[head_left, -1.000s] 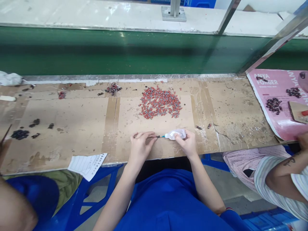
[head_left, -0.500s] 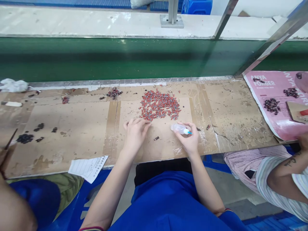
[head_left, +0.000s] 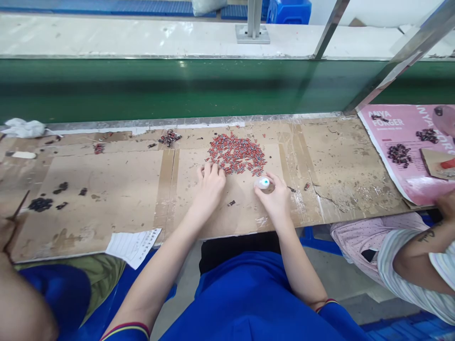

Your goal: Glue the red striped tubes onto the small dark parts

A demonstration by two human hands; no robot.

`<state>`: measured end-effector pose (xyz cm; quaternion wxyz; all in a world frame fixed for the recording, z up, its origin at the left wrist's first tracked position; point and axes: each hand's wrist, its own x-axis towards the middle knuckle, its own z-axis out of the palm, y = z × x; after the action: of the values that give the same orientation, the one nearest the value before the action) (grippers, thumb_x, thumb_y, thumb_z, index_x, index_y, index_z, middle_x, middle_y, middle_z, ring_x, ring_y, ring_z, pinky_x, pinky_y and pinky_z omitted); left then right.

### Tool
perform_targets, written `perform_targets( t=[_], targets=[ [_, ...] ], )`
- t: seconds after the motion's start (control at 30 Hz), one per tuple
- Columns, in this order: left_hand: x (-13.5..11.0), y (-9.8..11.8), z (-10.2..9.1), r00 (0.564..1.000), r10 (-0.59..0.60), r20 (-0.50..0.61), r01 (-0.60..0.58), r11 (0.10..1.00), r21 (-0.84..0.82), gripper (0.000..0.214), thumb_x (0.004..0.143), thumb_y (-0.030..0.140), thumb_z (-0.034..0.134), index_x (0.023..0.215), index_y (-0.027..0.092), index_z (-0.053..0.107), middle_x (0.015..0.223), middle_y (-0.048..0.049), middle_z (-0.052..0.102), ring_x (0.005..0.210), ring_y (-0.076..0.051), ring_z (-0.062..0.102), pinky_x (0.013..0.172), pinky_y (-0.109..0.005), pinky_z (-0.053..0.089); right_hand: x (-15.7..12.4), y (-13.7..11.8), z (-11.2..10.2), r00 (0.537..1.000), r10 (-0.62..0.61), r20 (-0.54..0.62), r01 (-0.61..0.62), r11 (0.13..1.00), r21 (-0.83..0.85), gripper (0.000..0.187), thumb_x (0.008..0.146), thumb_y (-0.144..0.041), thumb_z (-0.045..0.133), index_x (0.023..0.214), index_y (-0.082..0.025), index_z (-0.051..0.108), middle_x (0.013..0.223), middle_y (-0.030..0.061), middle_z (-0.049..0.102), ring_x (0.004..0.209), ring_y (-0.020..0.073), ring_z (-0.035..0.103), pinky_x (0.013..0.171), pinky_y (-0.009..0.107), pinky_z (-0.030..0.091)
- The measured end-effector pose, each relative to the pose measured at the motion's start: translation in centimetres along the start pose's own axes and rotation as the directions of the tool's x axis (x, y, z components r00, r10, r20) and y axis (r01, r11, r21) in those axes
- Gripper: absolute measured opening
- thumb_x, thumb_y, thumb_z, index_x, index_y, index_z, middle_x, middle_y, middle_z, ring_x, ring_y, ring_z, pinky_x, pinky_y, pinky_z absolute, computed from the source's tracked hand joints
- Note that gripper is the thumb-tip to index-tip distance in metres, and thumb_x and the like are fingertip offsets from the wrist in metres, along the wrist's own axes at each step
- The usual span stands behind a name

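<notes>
My left hand (head_left: 211,183) is at the lower left edge of a pile of small red and silver parts (head_left: 236,154). Its fingers are bent downward and slightly apart, the tips against the pile's edge; I make out nothing held. In my right hand (head_left: 277,196) is a small clear squeeze bottle (head_left: 262,183) with a white cap and a blue tip. The tip faces up toward me, and fingers and thumb wrap the bottle just below the pile's right side. A single small dark part (head_left: 232,203) lies on the cardboard (head_left: 245,218) between my hands.
Cardboard covers the long bench, with a green strip (head_left: 142,90) behind it. Clusters of dark parts (head_left: 40,204) lie left, others (head_left: 398,155) on a pink sheet (head_left: 419,184) right. A paper slip (head_left: 133,246) overhangs the front edge. Co-workers' arms (head_left: 432,237) show at both sides.
My left hand has moved up and right to the pile's edge. My right hand has tilted the bottle so its tip, which pointed right, now faces up toward me.
</notes>
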<state>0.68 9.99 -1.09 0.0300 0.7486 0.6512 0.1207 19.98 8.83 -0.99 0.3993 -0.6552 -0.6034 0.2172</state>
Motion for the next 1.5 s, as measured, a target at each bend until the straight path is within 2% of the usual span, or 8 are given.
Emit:
perform_targets(
  t=[0.13, 0.33, 0.43, 0.53, 0.67, 0.97, 1.17, 1.5],
  targets=[
    [-0.5, 0.2, -0.1, 0.994, -0.097, -0.048, 0.087, 0.982, -0.17, 0.02, 0.092, 0.016, 0.04, 0.09, 0.014, 0.061, 0.113, -0.0187, 0.06, 0.117, -0.035, 0.047, 0.097, -0.054, 0.033, 0.1, -0.1, 0.5, 0.999, -0.041, -0.015, 0.041, 0.999, 0.005, 0.05, 0.067, -0.033, 0.075, 0.114, -0.018, 0.065, 0.101, 0.0116, 0.074, 0.098, 0.0292, 0.067, 0.089, 0.047, 0.053],
    [-3.3, 1.2, -1.6, 0.989, -0.088, -0.122, -0.004, 0.797, -0.603, 0.012, 0.092, 0.029, 0.047, 0.093, 0.022, 0.057, 0.108, -0.008, 0.061, 0.108, -0.024, 0.054, 0.098, -0.043, 0.04, -3.6, -1.8, -0.3, 0.953, -0.031, -0.303, 0.101, 0.97, 0.219, 0.058, 0.067, -0.051, 0.077, 0.114, -0.02, 0.061, 0.105, 0.0117, 0.069, 0.088, 0.0244, 0.064, 0.078, 0.041, 0.053],
    [-4.8, 2.6, -2.3, 0.994, -0.036, -0.099, -0.05, 0.662, -0.748, 0.014, 0.095, 0.03, 0.044, 0.093, 0.023, 0.056, 0.107, -0.0067, 0.06, 0.109, -0.02, 0.056, 0.098, -0.038, 0.042, -5.3, -3.3, -0.1, 0.986, 0.167, 0.021, -0.148, 0.802, 0.579, 0.035, 0.079, -0.051, 0.066, 0.097, -0.02, 0.068, 0.083, 0.0064, 0.07, 0.072, 0.0184, 0.063, 0.064, 0.032, 0.052],
    [-5.6, 3.6, -2.5, 0.995, 0.032, -0.089, -0.089, 0.633, -0.769, 0.013, 0.095, 0.028, 0.045, 0.095, 0.023, 0.057, 0.108, -0.0073, 0.06, 0.11, -0.02, 0.055, 0.098, -0.037, 0.042, -5.4, -4.4, 0.2, 0.856, 0.232, 0.462, -0.512, 0.502, 0.697, 0.035, 0.075, -0.054, 0.069, 0.082, -0.019, 0.071, 0.071, 0.003, 0.067, 0.062, 0.0137, 0.059, 0.052, 0.025, 0.048],
    [-5.8, 3.6, -2.4, 0.99, 0.033, -0.14, -0.12, 0.729, -0.674, 0.011, 0.093, 0.028, 0.05, 0.091, 0.023, 0.06, 0.109, -0.0072, 0.061, 0.109, -0.022, 0.055, 0.097, -0.039, 0.04, -4.7, -4.5, 0.1, 0.743, 0.264, 0.615, -0.669, 0.331, 0.665, 0.033, 0.06, -0.049, 0.081, 0.066, -0.018, 0.071, 0.064, 0.0004, 0.065, 0.058, 0.0102, 0.056, 0.05, 0.02, 0.046],
    [-7.0, 1.7, -0.7, 0.989, -0.144, 0.042, 0.149, 0.919, -0.365, 0.013, 0.082, 0.025, 0.068, 0.095, 0.023, 0.065, 0.107, -0.0082, 0.066, 0.102, -0.028, 0.058, 0.086, -0.043, 0.042, -4.6, -1.8, 1.1, 0.893, 0.265, 0.365, -0.439, 0.694, 0.571, 0.025, 0.072, -0.042, 0.071, 0.081, -0.019, 0.077, 0.08, 0.005, 0.072, 0.061, 0.0154, 0.063, 0.055, 0.029, 0.058],
    [-7.1, 1.6, 0.5, 0.987, -0.148, 0.057, 0.156, 0.841, -0.517, 0.008, 0.085, 0.019, 0.058, 0.086, 0.022, 0.065, 0.095, -0.0066, 0.069, 0.096, -0.025, 0.06, 0.087, -0.041, 0.048, -5.5, -1.6, 1.9, 0.921, 0.137, 0.365, -0.305, 0.836, 0.456, 0.027, 0.082, -0.041, 0.064, 0.091, -0.021, 0.078, 0.096, 0.0101, 0.073, 0.086, 0.0225, 0.069, 0.07, 0.033, 0.06],
    [-7.1, 2.4, -0.9, 0.974, -0.213, 0.073, 0.186, 0.578, -0.795, 0.015, 0.081, 0.032, 0.062, 0.087, 0.02, 0.069, 0.085, -0.006, 0.073, 0.081, -0.02, 0.068, 0.079, -0.034, 0.055, -5.4, -2.6, 1.7, 0.884, 0.224, 0.41, -0.439, 0.695, 0.569, 0.027, 0.074, -0.044, 0.073, 0.086, -0.021, 0.079, 0.087, 0.0068, 0.078, 0.077, 0.0229, 0.072, 0.077, 0.039, 0.061]
  ],
)
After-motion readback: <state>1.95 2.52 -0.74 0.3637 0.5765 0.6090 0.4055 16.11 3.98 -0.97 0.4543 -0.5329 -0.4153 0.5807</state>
